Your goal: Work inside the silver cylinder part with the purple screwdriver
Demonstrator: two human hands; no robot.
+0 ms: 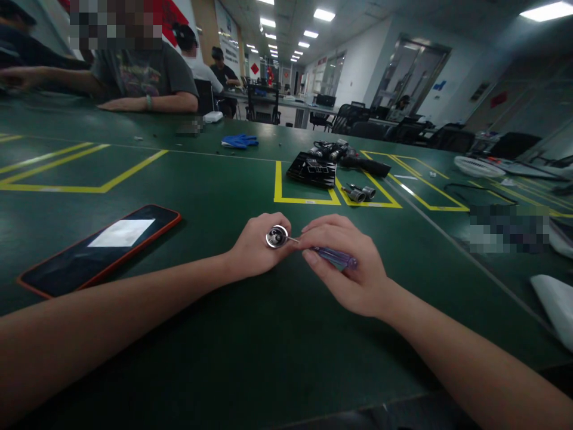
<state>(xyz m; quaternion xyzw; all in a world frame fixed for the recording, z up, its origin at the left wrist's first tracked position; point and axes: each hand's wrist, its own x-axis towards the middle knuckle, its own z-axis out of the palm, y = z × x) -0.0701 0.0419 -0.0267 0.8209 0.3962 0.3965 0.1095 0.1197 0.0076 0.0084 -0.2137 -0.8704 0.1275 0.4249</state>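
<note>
My left hand (pixel 255 248) is closed around a round metal connector (pixel 277 237), its open end turned toward me with dark pins or holes inside. In my right hand (pixel 353 257) is a small screwdriver (pixel 335 257) with a translucent purple handle, gripped between thumb and fingers. Its thin metal shaft points left and reaches the connector's side. Whether the tip sits in a screw there is too small to tell. Both hands are close together above the green table (pixel 242 352).
A phone-like slab with an orange edge (pixel 98 251) lies to the left. Ahead are a black glossy package (pixel 312 169), metal connectors (pixel 358 192), dark cables (pixel 331 149) and a blue glove (pixel 240 141). Yellow tape marks the tabletop. Another person (pixel 143 74) sits across at the left.
</note>
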